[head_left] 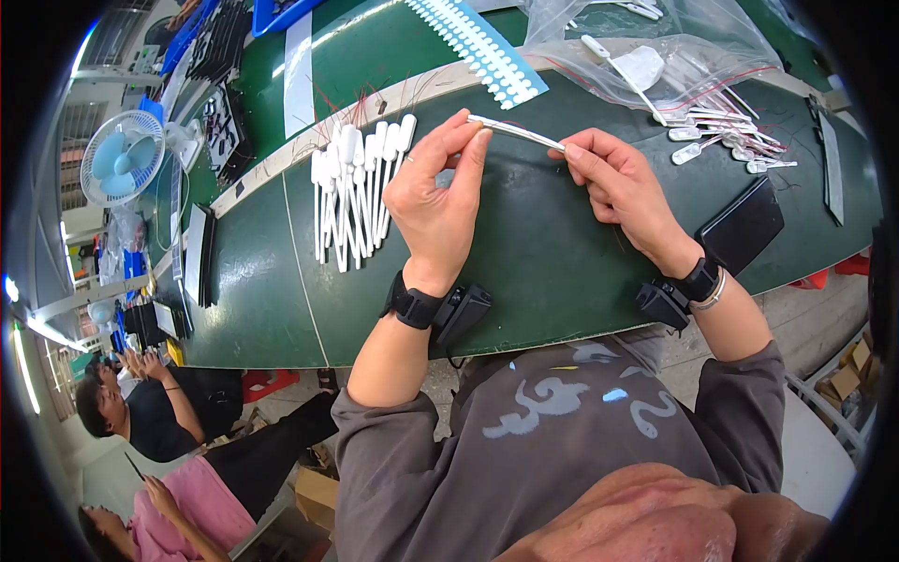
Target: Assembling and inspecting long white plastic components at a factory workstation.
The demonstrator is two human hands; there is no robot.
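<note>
A thin white plastic stick [518, 132] is stretched between my hands above the green tabletop. The thumb and fingertips of my left hand [433, 195] pinch its left end. At its other end, my right hand [626, 187] grips it the same way, with the remaining fingers curled. To the left of my left hand lies a bunch of white paddle-shaped sticks [351, 183], wide ends pointing away from me, with thin red wires beyond them. Several similar pieces with clear oval ends and red wires [735, 140] lie loosely to the right.
A clear plastic bag [571, 67] with more white pieces lies at the far right. Beyond my hands is a blue strip with white tabs [482, 51]. A dark flat device [744, 225] rests beside my right wrist. A fan [122, 157] and two people are off to the left.
</note>
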